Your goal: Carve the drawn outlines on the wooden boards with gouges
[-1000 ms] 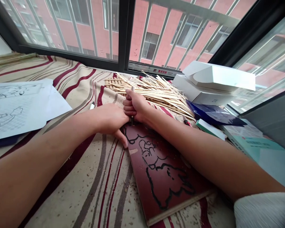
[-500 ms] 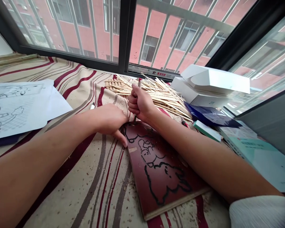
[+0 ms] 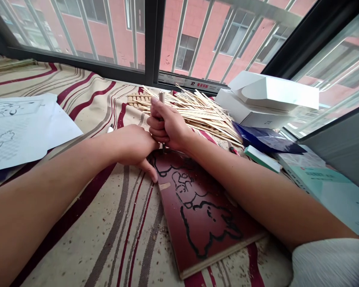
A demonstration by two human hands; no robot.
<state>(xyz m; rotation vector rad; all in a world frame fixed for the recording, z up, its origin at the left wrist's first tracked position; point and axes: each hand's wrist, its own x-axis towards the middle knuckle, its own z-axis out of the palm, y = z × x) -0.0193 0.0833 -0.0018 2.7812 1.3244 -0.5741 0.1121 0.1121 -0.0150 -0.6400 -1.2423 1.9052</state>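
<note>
A dark red wooden board with carved black-lined animal shapes lies slanted on the striped cloth. My right hand is wrapped in a fist round an upright carving tool, whose metal end meets the board's far edge. Against the board's far left corner rests my left hand, its thumb stretched along the left edge and its other fingers partly hidden beside my right hand. Whether those fingers hold anything is hidden.
Thin wooden sticks lie piled behind my hands. White boxes, a blue folder and books are at the right. Drawings on paper lie left. Small shavings dot the striped cloth.
The view has shifted slightly. My right fist and the tool have moved a little left and tilted, still at the board's far edge. My left hand stays by the corner.
</note>
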